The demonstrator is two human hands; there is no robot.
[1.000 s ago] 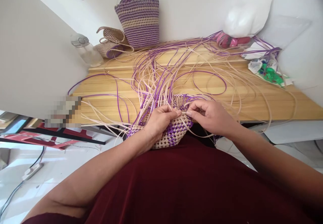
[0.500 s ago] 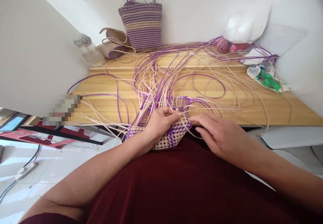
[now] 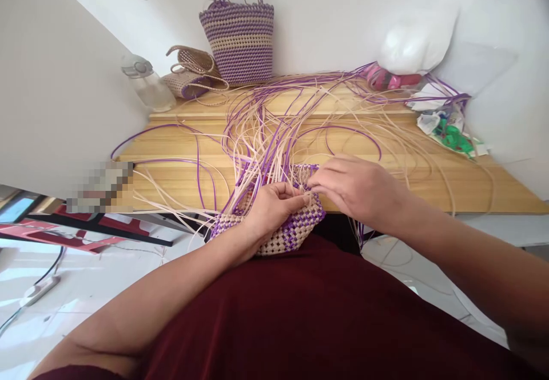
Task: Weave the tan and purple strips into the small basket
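Observation:
A partly woven piece in beige and purple strips [image 3: 291, 235] rests against my lap at the table's front edge. My left hand [image 3: 274, 206] pinches its upper rim between thumb and fingers. Close by on the right, my right hand [image 3: 351, 188] has thumb and fingertips pressed together at a beige strip by the same rim. Long loose beige and purple strips [image 3: 274, 134] fan out from the weave over the table. The fingertips hide the exact spot where the strips meet.
On the wooden table [image 3: 171, 140], a finished purple and beige bag [image 3: 242, 43] stands at the back beside a small woven bag [image 3: 193, 80] and a bottle [image 3: 150, 86]. White plastic [image 3: 412, 46] and green wrapping [image 3: 454, 137] lie at right.
My right hand has moved up and left to the rim, and its fingers have closed. Strips near it have shifted, some now hanging below the table edge. My left hand keeps its hold.

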